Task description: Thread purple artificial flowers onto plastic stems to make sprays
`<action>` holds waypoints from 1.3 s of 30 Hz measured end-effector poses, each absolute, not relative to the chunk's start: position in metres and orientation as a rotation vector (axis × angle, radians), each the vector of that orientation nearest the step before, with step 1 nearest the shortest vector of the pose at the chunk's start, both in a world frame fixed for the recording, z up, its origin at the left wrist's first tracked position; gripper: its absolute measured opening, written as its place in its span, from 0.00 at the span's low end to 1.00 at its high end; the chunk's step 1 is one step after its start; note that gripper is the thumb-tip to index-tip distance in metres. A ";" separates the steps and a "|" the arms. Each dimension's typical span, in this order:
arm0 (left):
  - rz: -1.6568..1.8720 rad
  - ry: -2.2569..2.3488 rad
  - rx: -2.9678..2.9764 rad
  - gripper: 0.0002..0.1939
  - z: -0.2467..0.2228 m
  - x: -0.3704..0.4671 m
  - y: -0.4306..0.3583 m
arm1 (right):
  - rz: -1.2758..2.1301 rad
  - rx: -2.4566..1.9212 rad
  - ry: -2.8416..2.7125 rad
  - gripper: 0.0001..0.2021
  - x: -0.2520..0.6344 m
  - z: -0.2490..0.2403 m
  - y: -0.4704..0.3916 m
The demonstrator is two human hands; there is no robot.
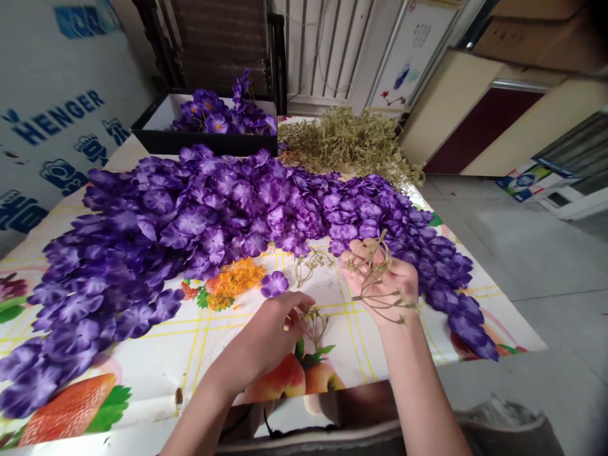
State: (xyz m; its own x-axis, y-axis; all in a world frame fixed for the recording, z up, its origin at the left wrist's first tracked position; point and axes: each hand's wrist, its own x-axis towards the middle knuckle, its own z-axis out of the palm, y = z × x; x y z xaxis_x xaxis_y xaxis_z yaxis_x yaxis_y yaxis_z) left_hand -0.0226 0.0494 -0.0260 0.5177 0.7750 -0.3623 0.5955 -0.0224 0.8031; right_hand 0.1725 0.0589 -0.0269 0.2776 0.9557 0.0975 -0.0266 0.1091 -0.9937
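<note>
My right hand (387,282) is raised over the table's right half, palm up, its fingers curled around thin, branching olive-green artificial flower stems (380,291). Left of it, my left hand (273,332) is low over the tablecloth with fingers bent together. A small branching stem piece (317,324) is at its fingertips; the exact grip is partly hidden. Just beyond lies a single purple cloth flower (274,284), beside a little heap of orange flower centres (236,280). Another loose stem (311,261) rests between the hands and the large bank of purple cloth flowers (213,215).
Behind the purple bank, a black box (199,144) holds purple flowers with yellow centres (216,117). A tangled pile of olive stems (346,142) sits at the back right. The fruit-print tablecloth (199,345) ends close to my body. A large white printed sack (61,95) stands at left.
</note>
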 end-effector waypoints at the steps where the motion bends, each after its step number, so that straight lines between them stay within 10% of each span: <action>1: 0.212 1.167 1.718 0.17 -0.026 -0.023 0.050 | 0.934 -1.241 -1.029 0.10 0.173 -0.026 0.059; 22: 0.302 1.720 1.737 0.10 -0.022 -0.028 0.057 | 0.207 -1.899 -1.485 0.15 0.182 -0.017 0.045; 39: 0.011 1.187 1.852 0.05 -0.019 -0.011 0.026 | 1.119 -1.394 -1.452 0.06 0.130 -0.026 0.048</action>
